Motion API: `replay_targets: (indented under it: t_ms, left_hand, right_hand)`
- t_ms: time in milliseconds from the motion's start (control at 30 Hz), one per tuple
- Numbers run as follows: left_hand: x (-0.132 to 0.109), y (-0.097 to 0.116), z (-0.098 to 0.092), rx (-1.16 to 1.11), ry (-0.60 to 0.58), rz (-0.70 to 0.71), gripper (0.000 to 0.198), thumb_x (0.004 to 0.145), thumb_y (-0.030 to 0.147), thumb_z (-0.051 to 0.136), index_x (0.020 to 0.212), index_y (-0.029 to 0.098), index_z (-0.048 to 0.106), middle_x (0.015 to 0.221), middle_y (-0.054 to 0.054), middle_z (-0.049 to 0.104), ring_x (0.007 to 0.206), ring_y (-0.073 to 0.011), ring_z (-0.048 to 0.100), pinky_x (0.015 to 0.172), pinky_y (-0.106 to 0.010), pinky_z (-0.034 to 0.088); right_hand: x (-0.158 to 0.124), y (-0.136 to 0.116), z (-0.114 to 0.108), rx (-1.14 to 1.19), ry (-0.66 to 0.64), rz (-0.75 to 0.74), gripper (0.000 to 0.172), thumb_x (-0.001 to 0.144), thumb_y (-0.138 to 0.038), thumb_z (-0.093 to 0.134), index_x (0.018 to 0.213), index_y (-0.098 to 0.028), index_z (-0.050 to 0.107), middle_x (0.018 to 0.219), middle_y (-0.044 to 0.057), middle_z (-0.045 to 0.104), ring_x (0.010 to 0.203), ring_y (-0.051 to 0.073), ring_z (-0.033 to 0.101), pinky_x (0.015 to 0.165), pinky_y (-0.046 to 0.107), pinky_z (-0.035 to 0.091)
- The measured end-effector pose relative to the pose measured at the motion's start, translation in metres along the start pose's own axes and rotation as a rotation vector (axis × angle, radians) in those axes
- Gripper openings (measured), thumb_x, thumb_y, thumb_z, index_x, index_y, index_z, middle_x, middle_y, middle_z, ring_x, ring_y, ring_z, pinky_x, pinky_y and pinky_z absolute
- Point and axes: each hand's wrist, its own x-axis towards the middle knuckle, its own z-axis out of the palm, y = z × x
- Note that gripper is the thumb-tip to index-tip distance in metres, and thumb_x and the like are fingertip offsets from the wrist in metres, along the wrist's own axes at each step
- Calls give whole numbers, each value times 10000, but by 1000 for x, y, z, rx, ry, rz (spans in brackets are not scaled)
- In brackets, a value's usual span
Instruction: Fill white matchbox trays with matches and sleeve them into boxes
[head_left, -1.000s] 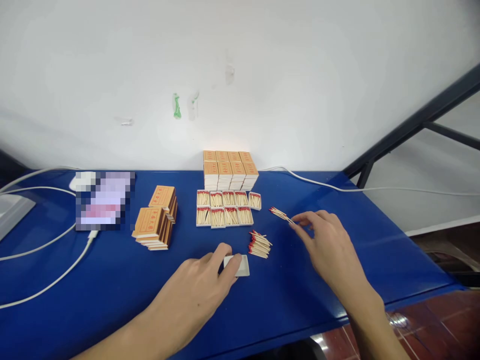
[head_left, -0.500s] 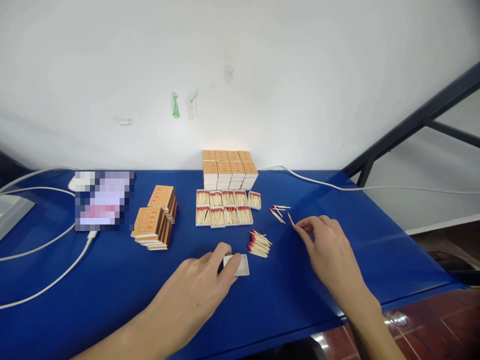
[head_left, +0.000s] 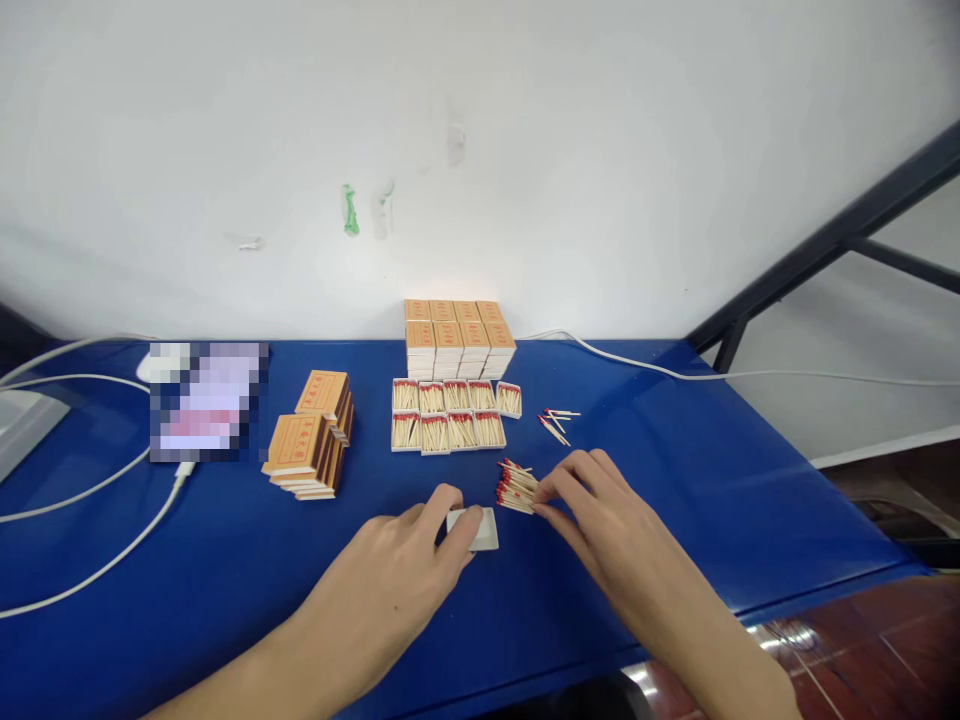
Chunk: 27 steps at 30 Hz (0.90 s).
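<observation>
My left hand rests on the blue table, its thumb and fingers pinching the left end of a small empty white matchbox tray. My right hand has its fingertips closed on the right end of a loose bundle of red-tipped matches lying just right of the tray. A few stray matches lie further back, to the right of the filled trays.
Several open trays filled with matches lie in two rows before a stack of closed orange matchboxes. Two piles of orange sleeves sit to the left. White cables and a blurred device lie far left. The table's edge runs near right.
My right hand left a few matches at the back right, then came left and toward me onto the match bundle. My left hand has kept still on the white tray.
</observation>
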Motion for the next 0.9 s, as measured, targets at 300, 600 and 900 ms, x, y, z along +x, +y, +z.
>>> replay_targets:
  t_ms: [300,600,900]
  left_hand:
    - [-1,-1,3,-41,31,-14,370,1100,184,557,1466,238,559,1351,-130,633,863,-218,794,647,-321,654]
    - [1,0,0,-7,16,5,384,1088,135,584,1462,223,568,1349,-127,638,860,-214,792,622,-310,636]
    - [4,2,-4,78,-20,32,423,1059,121,642,1473,171,573,1326,-136,664,807,-259,794,565,-389,651]
  right_hand:
    - [11,-6,0,-49,32,-19,280,1129,-138,480,961,-232,683,1019,114,684,938,292,583,788,477,554]
    - [24,31,-7,-45,158,249,213,1142,-366,545,1093,-220,692,1082,127,690,1047,330,618,883,507,547]
    - [40,94,14,95,125,301,499,1048,-618,660,1330,-210,710,1239,149,666,1209,354,613,1051,561,539]
